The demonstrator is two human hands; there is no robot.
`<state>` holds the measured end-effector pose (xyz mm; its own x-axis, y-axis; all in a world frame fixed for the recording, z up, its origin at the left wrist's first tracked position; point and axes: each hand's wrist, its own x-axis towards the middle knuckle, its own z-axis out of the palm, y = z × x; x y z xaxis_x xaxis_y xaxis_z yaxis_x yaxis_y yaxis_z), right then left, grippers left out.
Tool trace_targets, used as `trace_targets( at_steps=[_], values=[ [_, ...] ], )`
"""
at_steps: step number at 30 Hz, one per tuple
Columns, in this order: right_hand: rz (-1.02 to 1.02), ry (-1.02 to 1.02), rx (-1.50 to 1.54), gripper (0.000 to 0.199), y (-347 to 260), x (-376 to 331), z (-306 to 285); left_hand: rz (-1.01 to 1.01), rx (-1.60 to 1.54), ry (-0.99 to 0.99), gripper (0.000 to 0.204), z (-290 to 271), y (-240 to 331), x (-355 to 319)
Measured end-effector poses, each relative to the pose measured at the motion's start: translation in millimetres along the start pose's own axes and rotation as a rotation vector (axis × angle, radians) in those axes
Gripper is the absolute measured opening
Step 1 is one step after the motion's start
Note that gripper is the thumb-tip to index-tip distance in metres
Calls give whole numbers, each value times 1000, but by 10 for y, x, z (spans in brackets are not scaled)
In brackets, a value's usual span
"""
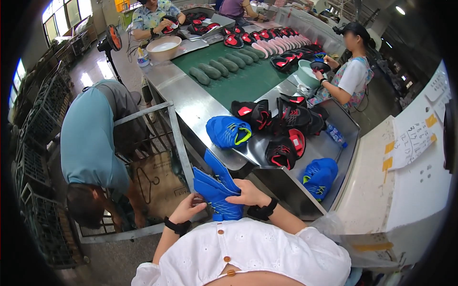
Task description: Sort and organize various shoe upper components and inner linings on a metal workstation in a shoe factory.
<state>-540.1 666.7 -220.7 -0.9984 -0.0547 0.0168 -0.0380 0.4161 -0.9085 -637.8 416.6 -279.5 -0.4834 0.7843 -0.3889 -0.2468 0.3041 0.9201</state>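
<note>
The person in the white top holds a blue shoe upper (220,194) in front of the body, beside the near edge of the steel worktable (174,105); its flat flaps point away from the wearer. The right hand (249,193) has hold of its right side, thumb across the front and the other fingers partly hidden. The left hand (190,207) is at the left edge, its fingers loosely bent with a small gap between thumb and forefinger; whether they grip the upper one cannot tell. Beyond the hands, a blue shoe (228,132) sits on the table's near end, with several black-and-red shoes (286,148) to its right. Farther right, another blue shoe (320,177) lies in the metal tray (281,183), near a small bottle (336,135). On the far green belt (248,86) stand a row of grey-green forms (221,68). To the left, a person in a blue-green shirt (88,138) bends over a metal-framed cart (172,133). At the far right, a capped co-worker (350,74) handles a dark shoe above a pale green bowl (307,76).
</note>
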Motion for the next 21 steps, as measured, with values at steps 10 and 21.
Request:
trace_targets(
  at_steps=[10,21],
  values=[
    [214,240,744,49,294,-138,-70,83,-98,51,78,52,38,44],
    [32,-17,1186,81,321,-85,-11,256,-498,52,81,243,-80,193]
  ],
)
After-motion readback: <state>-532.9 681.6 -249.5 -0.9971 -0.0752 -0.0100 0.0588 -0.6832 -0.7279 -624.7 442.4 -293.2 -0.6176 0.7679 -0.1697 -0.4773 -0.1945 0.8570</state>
